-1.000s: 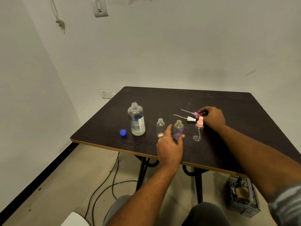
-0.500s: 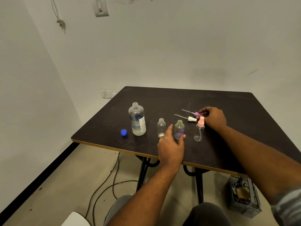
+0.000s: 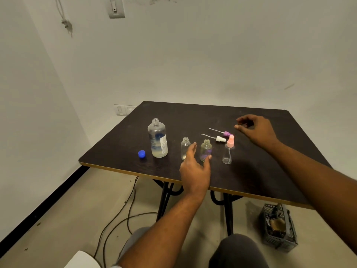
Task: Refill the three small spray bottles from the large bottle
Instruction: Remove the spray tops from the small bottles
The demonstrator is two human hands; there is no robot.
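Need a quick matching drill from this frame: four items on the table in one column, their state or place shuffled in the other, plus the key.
Items
1. large bottle
2. blue cap
3. pink-topped spray bottle
4. white sprayer head

States
A. lying on its side, dip tube pointing left
B. upright, sprayer fitted
C. upright, neck open, some liquid at the bottom
D. off its bottle, at the far left of the row

Pairs: 1-C, 2-D, 3-B, 4-A
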